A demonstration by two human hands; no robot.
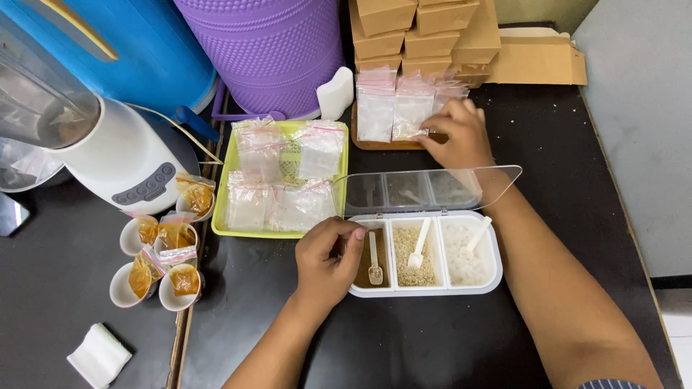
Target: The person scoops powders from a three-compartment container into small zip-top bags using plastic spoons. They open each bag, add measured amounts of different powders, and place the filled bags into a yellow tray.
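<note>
A white three-compartment spice box [493,271] lies on the dark table with its clear lid [432,189] raised. Its compartments hold brown powder, tan grains and white grains, each with a small white spoon. My left hand [328,259] rests at the box's left end, fingers curled by the spoon [374,261] in the brown powder. My right hand [457,133] reaches past the lid to small clear zip bags of white powder [395,108] standing on a wooden board [375,144], fingertips touching one bag.
A yellow-green tray [223,209] holds several filled zip bags. Small white cups with bags of orange powder [160,259] stand at left beside a white blender base [130,162]. A purple container [270,50], a blue container and stacked brown cartons [425,32] line the back. A folded white cloth [99,355] lies front left.
</note>
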